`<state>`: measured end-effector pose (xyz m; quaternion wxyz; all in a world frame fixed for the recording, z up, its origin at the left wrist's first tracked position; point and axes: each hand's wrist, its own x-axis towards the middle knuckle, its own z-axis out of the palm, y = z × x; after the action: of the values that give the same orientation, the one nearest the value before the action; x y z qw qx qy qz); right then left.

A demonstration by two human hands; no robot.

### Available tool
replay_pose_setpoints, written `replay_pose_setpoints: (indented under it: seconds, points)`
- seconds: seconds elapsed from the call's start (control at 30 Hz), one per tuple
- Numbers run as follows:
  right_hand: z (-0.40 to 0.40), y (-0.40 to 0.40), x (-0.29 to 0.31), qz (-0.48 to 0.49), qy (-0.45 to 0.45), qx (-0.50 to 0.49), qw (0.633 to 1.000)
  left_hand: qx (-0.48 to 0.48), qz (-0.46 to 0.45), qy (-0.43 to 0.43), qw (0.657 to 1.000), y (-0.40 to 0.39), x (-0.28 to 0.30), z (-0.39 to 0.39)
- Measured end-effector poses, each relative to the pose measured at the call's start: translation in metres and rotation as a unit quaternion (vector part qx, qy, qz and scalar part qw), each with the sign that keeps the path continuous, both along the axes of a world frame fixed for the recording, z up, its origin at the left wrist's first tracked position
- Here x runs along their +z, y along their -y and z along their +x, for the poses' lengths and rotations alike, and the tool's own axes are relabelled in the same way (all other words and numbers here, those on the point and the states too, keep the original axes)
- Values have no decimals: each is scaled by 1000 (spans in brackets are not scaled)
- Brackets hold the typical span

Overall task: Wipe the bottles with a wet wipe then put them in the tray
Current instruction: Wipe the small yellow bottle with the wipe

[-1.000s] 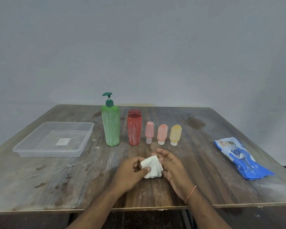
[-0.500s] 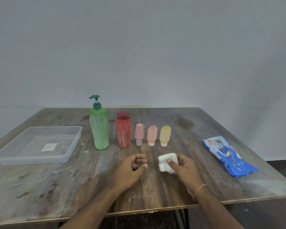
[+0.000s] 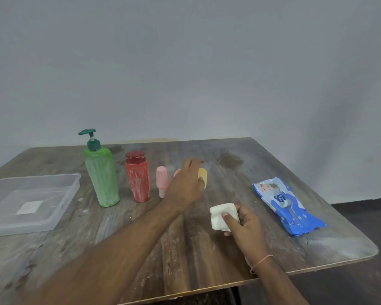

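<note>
- Reaching across the table [image 3: 185, 249], the left hand [image 3: 186, 186] curls its fingers round the yellow bottle [image 3: 202, 178], thumb at the bottle's near side; the bottle stands in the row, partly hidden by the hand.
- Holding a folded white wipe [image 3: 222, 216], the right hand [image 3: 242, 225] pinches it between thumb and fingers, low over the table near the front edge, to the right of the left forearm.
- Row of bottles, left to right: green pump bottle [image 3: 101, 177], red bottle [image 3: 138, 178], pink bottle [image 3: 162, 180], a peach bottle [image 3: 176, 172] almost wholly covered by the left hand, then the yellow one. All stand upright; the small ones stand cap-down.
- Clear tray [image 3: 53, 219] sits at the table's left side, well apart from the yellow bottle, with a white label on its floor and no bottle in it.
- Blue wipes pack [image 3: 288, 205] lies flat at the table's right side, near the right hand but not touching it.
- A thin pink band circles the right wrist.
</note>
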<state>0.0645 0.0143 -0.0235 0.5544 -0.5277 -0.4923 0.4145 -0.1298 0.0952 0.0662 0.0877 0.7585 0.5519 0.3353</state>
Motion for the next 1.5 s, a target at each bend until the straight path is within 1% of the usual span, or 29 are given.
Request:
replay_pose_setpoints:
  seconds: [0.13,0.27,0.33,0.4,0.47,0.5,0.57,0.6,0.67,0.7,0.73,0.77,0.83,0.9,0.97,1.07,1.1,1.17,1.23,1.27,1.43,1.5]
  points:
    - [2,-1,-2,0,2,1,1000,34,-46,-47,997,-20,2,10]
    - [2,2,2,5,6,6,1000,47,-37,-31,998,-20,0,10]
    - [3,2,3,4,2,8,1000,39,-35,21,998,-11,2,7]
    - [2,3,4,5,2,9,1000,24,-41,103,993,4,7,-3]
    - [1,4,5,7,14,5,1000,1,-55,184,981,24,8,-20]
    - [0,5,6,9,20,5,1000,-20,-72,231,970,34,5,-31]
    - [-1,7,8,24,37,14,999,-54,-113,340,932,56,-6,-55]
    - [-2,8,8,31,53,21,998,-60,-131,407,902,67,-13,-67]
    - [-5,13,6,46,104,41,993,-67,-164,558,811,88,-28,-86]
    - [-8,16,6,55,127,54,989,-67,-175,612,768,97,-34,-94]
    - [-13,20,6,64,143,62,986,-63,-184,647,737,103,-40,-101]
    - [-20,24,7,73,144,67,985,-62,-190,672,713,110,-44,-107]
    - [-41,34,11,94,140,81,982,-53,-195,697,688,116,-50,-116]
    - [-66,45,14,133,187,86,970,-40,-196,692,694,119,-55,-120]
    - [-89,52,14,195,258,82,943,-40,-188,685,703,117,-60,-122]
    - [-118,55,13,289,366,67,882,-52,-192,689,697,114,-62,-121]
    - [-126,54,12,310,388,59,866,-50,-201,695,689,112,-62,-121]
    - [-140,53,10,333,405,56,849,-53,-224,722,653,109,-62,-122]
    - [-147,51,7,346,412,69,840,-61,-241,749,615,107,-61,-124]
    - [-149,49,4,350,414,75,837,-63,-246,753,607,107,-61,-124]
    - [-152,43,-1,359,398,113,837,-60,-254,748,610,106,-60,-122]
    - [-154,42,0,358,385,120,842,-53,-257,741,618,106,-59,-122]
